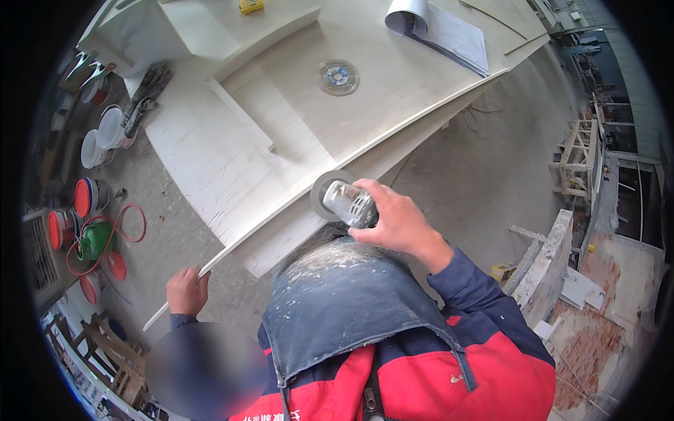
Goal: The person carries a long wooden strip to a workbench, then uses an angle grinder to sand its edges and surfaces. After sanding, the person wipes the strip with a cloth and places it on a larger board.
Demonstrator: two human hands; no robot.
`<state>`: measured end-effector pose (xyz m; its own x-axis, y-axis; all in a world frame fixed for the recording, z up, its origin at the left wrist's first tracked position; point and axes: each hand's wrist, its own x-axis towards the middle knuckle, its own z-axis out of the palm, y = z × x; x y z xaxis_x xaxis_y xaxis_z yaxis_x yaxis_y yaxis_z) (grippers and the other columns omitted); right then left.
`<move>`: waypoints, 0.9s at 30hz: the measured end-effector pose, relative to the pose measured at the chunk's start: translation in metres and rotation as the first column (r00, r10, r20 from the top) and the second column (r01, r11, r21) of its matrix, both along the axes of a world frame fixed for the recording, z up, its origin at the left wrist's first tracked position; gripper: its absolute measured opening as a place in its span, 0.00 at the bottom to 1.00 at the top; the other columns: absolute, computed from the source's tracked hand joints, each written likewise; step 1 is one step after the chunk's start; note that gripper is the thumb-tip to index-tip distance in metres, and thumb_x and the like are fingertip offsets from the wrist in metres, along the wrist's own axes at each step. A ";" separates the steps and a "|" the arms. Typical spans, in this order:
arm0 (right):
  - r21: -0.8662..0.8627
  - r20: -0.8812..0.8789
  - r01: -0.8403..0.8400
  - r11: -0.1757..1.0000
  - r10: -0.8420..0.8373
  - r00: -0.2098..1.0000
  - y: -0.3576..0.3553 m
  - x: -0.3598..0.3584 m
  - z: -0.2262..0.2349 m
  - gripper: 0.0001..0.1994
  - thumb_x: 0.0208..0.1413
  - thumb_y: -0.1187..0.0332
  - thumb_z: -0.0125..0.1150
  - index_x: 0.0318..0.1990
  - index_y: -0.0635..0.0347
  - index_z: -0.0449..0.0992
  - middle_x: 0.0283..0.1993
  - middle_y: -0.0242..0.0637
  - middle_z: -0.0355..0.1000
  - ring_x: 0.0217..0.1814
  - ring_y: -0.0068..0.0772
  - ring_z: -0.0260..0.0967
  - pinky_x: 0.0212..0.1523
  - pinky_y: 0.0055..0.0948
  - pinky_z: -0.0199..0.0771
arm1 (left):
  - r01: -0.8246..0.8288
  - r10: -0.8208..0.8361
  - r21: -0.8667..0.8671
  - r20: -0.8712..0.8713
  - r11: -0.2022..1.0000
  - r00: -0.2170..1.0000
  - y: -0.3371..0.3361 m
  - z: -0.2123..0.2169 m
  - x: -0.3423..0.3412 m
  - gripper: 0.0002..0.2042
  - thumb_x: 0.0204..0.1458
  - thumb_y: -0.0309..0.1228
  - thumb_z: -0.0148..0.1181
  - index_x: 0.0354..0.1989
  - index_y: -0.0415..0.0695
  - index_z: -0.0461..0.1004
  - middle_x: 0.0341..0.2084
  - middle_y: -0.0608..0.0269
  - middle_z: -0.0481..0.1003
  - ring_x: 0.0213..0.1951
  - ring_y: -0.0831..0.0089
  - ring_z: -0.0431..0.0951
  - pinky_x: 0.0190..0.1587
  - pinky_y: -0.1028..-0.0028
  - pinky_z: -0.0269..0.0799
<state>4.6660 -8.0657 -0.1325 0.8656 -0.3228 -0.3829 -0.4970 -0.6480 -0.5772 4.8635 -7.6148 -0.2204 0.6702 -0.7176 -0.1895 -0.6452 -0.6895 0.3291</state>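
My right hand (397,217) is wrapped around the body of a small angle grinder (349,203). The grinder's round grey disc (321,194) is at the table's near edge, close to a long thin pale strip (270,212); whether they touch, I cannot tell. Lower left, my left hand (187,291) is closed on that strip near its end, which sticks out past the table. A loose cutting disc (339,77) lies flat on the pale slab tabletop (281,105), beyond the grinder. An apron (337,295) covers my front.
Pale raised pieces (242,116) and a partly rolled sheaf of papers (456,38) lie on the tabletop, with a yellow object (250,5) at its far side. White buckets (109,130), red-lidded buckets (83,198) and a red hose (142,221) occupy the left floor. Slabs (551,256) stand at right.
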 end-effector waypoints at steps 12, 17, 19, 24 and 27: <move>-0.155 0.096 0.405 0.901 -0.394 0.914 -0.155 -0.035 -0.005 0.38 0.45 0.49 0.76 0.64 0.52 0.68 0.52 0.53 0.79 0.57 0.57 0.78 0.57 0.45 0.77 | 0.004 -0.003 -0.023 0.028 1.000 1.000 0.018 -0.014 0.000 0.08 0.53 0.31 0.69 0.35 0.43 0.76 0.23 0.52 0.72 0.28 0.47 0.75 0.31 0.54 0.69; -0.197 0.163 0.488 0.851 -0.462 0.872 -0.232 -0.051 -0.018 0.39 0.45 0.50 0.78 0.64 0.53 0.69 0.54 0.53 0.79 0.58 0.56 0.77 0.58 0.45 0.76 | -0.040 0.040 0.035 -0.007 0.999 0.999 0.013 -0.004 -0.003 0.07 0.55 0.30 0.67 0.36 0.42 0.77 0.24 0.49 0.73 0.29 0.45 0.76 0.33 0.53 0.69; -0.212 0.183 0.524 0.825 -0.493 0.851 -0.263 -0.058 -0.024 0.39 0.45 0.51 0.79 0.64 0.54 0.69 0.54 0.53 0.79 0.58 0.55 0.77 0.58 0.44 0.76 | -0.036 0.036 0.046 0.008 0.998 0.999 0.014 -0.003 -0.004 0.06 0.55 0.30 0.67 0.36 0.42 0.77 0.25 0.48 0.74 0.30 0.45 0.76 0.33 0.53 0.69; -0.206 0.213 0.601 0.772 -0.564 0.798 -0.331 -0.066 -0.031 0.39 0.45 0.50 0.79 0.64 0.56 0.70 0.55 0.53 0.79 0.59 0.53 0.78 0.59 0.43 0.76 | -0.064 0.065 0.156 -0.001 0.986 0.998 0.013 0.002 -0.003 0.07 0.56 0.30 0.66 0.36 0.40 0.78 0.25 0.47 0.74 0.31 0.44 0.76 0.34 0.52 0.70; -0.181 0.223 0.649 0.739 -0.612 0.759 -0.370 -0.068 -0.035 0.40 0.44 0.49 0.79 0.63 0.59 0.71 0.56 0.51 0.79 0.58 0.49 0.78 0.59 0.42 0.75 | -0.088 0.097 0.207 -0.035 0.974 0.995 0.018 0.003 0.000 0.08 0.57 0.31 0.65 0.38 0.40 0.78 0.26 0.47 0.74 0.32 0.43 0.76 0.35 0.52 0.70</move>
<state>4.5978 -8.4355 -0.1678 0.4681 -0.8762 -0.1150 -0.7665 -0.3378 -0.5461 4.8632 -7.5972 -0.2177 0.7193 -0.5959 -0.3571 -0.5634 -0.8011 0.2020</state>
